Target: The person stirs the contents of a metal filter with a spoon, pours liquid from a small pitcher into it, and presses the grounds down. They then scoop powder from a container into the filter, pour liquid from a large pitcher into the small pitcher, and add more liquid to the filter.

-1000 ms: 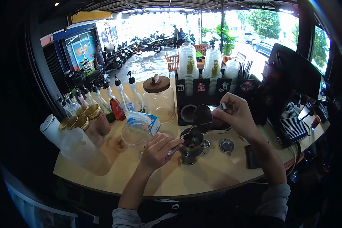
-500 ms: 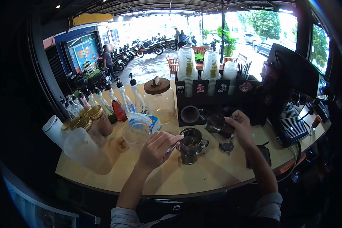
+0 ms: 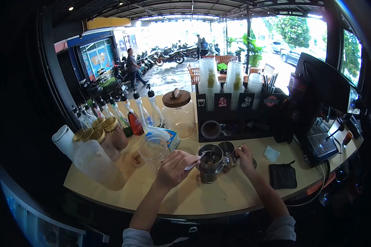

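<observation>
My left hand is closed on a pale spoon-like utensil, whose end reaches over the rim of a metal cup. This cup sits on top of a metal base on the counter, with dark contents inside. Just right of it, my right hand is closed on the handle of a small metal pitcher, which is close beside the cup. Left of my left hand stands a clear plastic cup.
Syrup bottles, gold-lidded jars, and a frosted jug line the left. Behind stand a wooden-lidded glass jar and a black cup rack. At right are a dark cloth, a white wipe and a coffee machine.
My right hand has brought the small pitcher left and down toward the cup. The white wipe and dark cloth show more fully. Outside, a walking person has moved right. The view has shifted slightly.
</observation>
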Tool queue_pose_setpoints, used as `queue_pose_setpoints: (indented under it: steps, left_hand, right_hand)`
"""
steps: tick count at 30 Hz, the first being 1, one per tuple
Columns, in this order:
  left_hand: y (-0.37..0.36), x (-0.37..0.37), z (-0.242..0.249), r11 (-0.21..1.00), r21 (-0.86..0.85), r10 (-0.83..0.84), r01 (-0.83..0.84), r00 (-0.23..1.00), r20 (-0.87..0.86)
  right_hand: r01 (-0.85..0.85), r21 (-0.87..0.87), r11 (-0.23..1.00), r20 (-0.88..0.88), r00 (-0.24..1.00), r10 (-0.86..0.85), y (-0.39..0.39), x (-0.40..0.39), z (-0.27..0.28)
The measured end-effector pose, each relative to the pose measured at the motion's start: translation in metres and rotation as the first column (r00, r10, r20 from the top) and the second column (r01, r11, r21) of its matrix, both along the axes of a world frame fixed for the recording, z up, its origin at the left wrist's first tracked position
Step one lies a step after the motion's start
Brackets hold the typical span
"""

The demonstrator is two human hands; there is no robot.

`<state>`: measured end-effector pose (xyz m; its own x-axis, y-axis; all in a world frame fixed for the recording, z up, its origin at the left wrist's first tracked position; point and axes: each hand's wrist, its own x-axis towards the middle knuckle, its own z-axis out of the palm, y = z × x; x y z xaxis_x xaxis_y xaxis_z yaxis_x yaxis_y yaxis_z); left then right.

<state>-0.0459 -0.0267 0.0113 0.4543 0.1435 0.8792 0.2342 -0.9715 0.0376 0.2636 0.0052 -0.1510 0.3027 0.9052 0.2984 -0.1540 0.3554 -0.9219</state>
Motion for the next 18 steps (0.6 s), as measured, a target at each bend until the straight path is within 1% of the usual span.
queue_pose_setpoints:
  steps: [2, 3, 5, 6, 7, 8, 9, 10, 11, 12, 13, 14, 16, 17, 18]
  left_hand:
    - [0.0, 0.002, 0.001, 1.0, 0.01, -0.01, 0.009, 1.0, 0.023]
    - [-0.001, 0.003, 0.001, 1.0, 0.01, -0.012, 0.011, 1.0, 0.023]
    - [0.0, 0.006, 0.003, 0.999, 0.036, -0.009, 0.008, 1.0, 0.018]
    - [-0.001, 0.008, 0.005, 0.999, 0.037, -0.012, 0.012, 1.0, 0.02]
    - [-0.003, 0.01, 0.007, 0.998, 0.06, 0.009, -0.009, 1.0, -0.002]
    - [-0.003, 0.012, 0.009, 0.996, 0.084, 0.031, -0.029, 0.999, -0.023]
    - [-0.003, 0.014, 0.01, 0.996, 0.086, 0.027, -0.025, 0.999, -0.019]
    - [-0.002, 0.017, 0.011, 0.996, 0.088, 0.026, -0.021, 0.998, -0.052]
    - [-0.002, 0.019, 0.012, 0.996, 0.089, 0.025, -0.018, 0.996, -0.084]
    - [-0.002, 0.022, 0.014, 0.996, 0.089, 0.023, -0.015, 0.997, -0.08]
    - [-0.003, 0.025, 0.015, 0.995, 0.093, 0.038, -0.026, 0.991, -0.129]
    - [-0.004, 0.029, 0.016, 0.995, 0.097, 0.052, -0.036, 0.983, -0.178]
    - [-0.005, 0.038, 0.01, 0.993, 0.116, 0.049, -0.031, 0.986, -0.162]
    - [-0.005, 0.041, 0.007, 0.991, 0.134, 0.051, -0.031, 0.988, -0.144]
    - [-0.005, 0.041, 0.004, 0.991, 0.133, 0.049, -0.03, 0.988, -0.145]
  right_hand:
    - [0.05, -0.086, 0.995, 0.091, 0.995, -0.042, 0.002, 0.007, -0.01]
    - [0.052, -0.086, 0.995, 0.092, 0.995, -0.044, -0.002, 0.008, -0.006]
    - [0.031, -0.217, 0.976, 0.222, 0.975, 0.019, -0.015, 0.008, 0.012]
    - [0.034, -0.216, 0.976, 0.224, 0.975, 0.015, -0.018, 0.011, 0.018]
    - [0.203, -0.039, 0.978, 0.596, 0.79, -0.141, -0.021, 0.014, 0.024]
    - [0.284, 0.19, 0.94, 0.836, 0.455, -0.306, -0.023, 0.018, 0.031]
    - [0.287, 0.193, 0.938, 0.837, 0.451, -0.31, -0.032, 0.012, 0.055]
    - [0.126, 0.188, 0.974, 0.771, 0.595, -0.226, -0.048, -0.007, 0.095]
    - [-0.04, 0.202, 0.979, 0.693, 0.712, -0.113, -0.064, -0.025, 0.129]
    - [-0.131, 0.196, 0.972, 0.717, 0.695, -0.051, -0.079, -0.039, 0.154]
    - [-0.22, 0.187, 0.957, 0.74, 0.673, 0.01, -0.092, -0.053, 0.172]
    - [-0.217, 0.187, 0.958, 0.74, 0.672, 0.008, -0.102, -0.066, 0.185]
    - [-0.301, 0.34, 0.891, 0.791, 0.603, -0.098, -0.112, -0.087, 0.198]
    - [-0.297, 0.34, 0.892, 0.791, 0.604, -0.1, -0.109, -0.091, 0.197]
    - [-0.309, 0.413, 0.857, 0.821, 0.533, -0.203, -0.105, -0.093, 0.193]
